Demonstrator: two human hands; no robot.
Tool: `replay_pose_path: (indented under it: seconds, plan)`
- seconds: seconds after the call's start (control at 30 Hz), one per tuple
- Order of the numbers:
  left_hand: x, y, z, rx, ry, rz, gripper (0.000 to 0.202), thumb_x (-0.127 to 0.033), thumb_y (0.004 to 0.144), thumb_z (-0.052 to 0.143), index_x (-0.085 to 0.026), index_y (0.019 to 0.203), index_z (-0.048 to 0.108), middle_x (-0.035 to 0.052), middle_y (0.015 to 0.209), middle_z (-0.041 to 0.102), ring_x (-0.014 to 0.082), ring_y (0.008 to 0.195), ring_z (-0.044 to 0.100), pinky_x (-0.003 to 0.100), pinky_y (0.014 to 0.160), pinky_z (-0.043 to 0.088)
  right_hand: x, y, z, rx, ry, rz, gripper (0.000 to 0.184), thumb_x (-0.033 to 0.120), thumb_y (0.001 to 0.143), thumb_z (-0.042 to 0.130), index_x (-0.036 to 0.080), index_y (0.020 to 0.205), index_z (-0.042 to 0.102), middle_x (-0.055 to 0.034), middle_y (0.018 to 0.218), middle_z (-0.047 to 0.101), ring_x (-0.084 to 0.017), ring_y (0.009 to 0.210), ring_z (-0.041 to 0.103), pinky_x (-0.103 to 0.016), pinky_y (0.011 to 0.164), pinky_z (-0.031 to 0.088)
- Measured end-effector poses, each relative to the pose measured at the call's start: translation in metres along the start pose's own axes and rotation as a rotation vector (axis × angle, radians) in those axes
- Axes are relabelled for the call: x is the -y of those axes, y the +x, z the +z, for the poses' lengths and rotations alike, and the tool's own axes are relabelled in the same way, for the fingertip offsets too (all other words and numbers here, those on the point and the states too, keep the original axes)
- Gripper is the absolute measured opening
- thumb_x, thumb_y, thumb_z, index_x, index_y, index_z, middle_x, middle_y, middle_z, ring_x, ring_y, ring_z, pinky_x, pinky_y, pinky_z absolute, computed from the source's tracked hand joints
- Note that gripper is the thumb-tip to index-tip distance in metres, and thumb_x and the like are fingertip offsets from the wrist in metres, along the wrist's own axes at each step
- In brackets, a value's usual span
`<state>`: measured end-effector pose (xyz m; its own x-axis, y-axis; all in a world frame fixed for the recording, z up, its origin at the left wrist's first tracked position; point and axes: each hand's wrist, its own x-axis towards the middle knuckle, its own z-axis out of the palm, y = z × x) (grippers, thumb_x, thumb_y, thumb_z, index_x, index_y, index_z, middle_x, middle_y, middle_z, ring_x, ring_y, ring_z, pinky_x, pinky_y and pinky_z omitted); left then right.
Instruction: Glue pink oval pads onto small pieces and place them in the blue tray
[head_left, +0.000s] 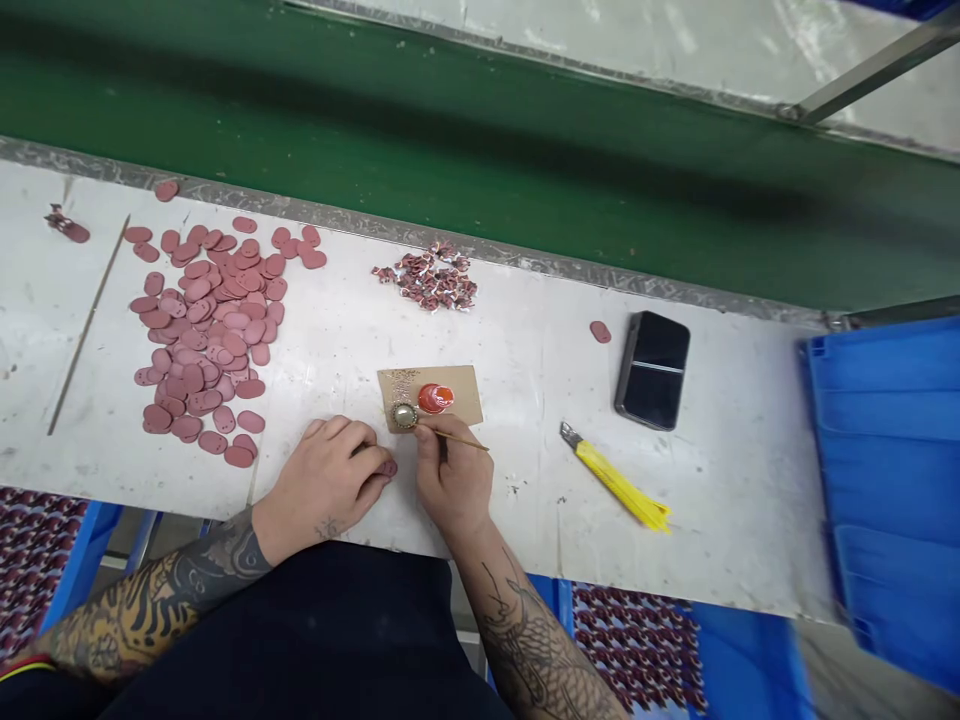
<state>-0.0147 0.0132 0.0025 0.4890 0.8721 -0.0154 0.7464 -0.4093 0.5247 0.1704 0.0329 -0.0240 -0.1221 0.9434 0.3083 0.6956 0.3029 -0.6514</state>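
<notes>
My left hand point(322, 475) rests on the white work table point(480, 480), its fingertips pinching a small pink oval tag point(387, 467). My right hand point(450, 475) holds a thin wooden stick point(465, 440) between thumb and fingers, its tip close to a round brass-rimmed metal piece point(405, 416). That piece lies on a tan cardboard scrap point(457, 390), beside a glossy orange-red paint blob point(436, 398). A large scatter of pink oval tags point(202, 330) lies to the left, and a heap of small decorated tags point(427, 277) lies ahead.
A black phone point(652, 370) and a yellow utility knife point(615, 475) lie right of my hands. A long thin rod point(88, 325) lies far left. A green conveyor belt point(450, 150) runs behind the table. A blue crate point(885, 480) stands at the right.
</notes>
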Motion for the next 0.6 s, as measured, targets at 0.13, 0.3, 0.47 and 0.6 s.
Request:
replay_pose_path:
  seconds: [0.13, 0.3, 0.47, 0.6]
  plan:
    - [0.000, 0.000, 0.000, 0.009, -0.001, -0.010, 0.017, -0.033, 0.098, 0.051, -0.023, 0.101, 0.065, 0.0044, 0.100, 0.062, 0.0237, 0.096, 0.053, 0.043, 0.082, 0.040, 0.004, -0.005, -0.007, -0.021, 0.032, 0.012, 0.011, 0.023, 0.098, 0.048, 0.021, 0.096, 0.058, -0.0043, 0.085, 0.071, -0.019, 0.078, 0.068, -0.031, 0.069, 0.055]
    - [0.000, -0.001, 0.001, -0.011, -0.018, -0.019, 0.014, -0.031, 0.095, 0.055, -0.021, 0.099, 0.064, 0.0051, 0.099, 0.062, 0.0238, 0.097, 0.053, 0.043, 0.083, 0.040, 0.014, -0.023, -0.018, 0.079, 0.110, 0.034, 0.009, 0.021, 0.097, 0.050, 0.023, 0.093, 0.059, -0.0027, 0.081, 0.070, -0.018, 0.073, 0.068, -0.030, 0.066, 0.056]
    - [0.000, 0.001, 0.002, -0.021, 0.000, -0.019, 0.012, -0.030, 0.094, 0.056, -0.021, 0.094, 0.065, 0.0056, 0.096, 0.062, 0.0238, 0.094, 0.053, 0.043, 0.081, 0.040, 0.015, -0.033, -0.016, 0.081, 0.141, 0.021, 0.008, 0.019, 0.096, 0.050, 0.023, 0.096, 0.057, -0.0034, 0.082, 0.070, -0.018, 0.074, 0.068, -0.031, 0.066, 0.056]
    - [0.000, 0.001, 0.002, -0.027, 0.009, -0.013, 0.014, -0.030, 0.095, 0.055, -0.021, 0.094, 0.065, 0.0061, 0.096, 0.063, 0.0242, 0.094, 0.053, 0.043, 0.080, 0.040, 0.012, -0.033, -0.013, 0.086, 0.151, -0.004, 0.009, 0.016, 0.095, 0.052, 0.023, 0.098, 0.057, -0.0031, 0.084, 0.070, -0.018, 0.077, 0.069, -0.030, 0.068, 0.057]
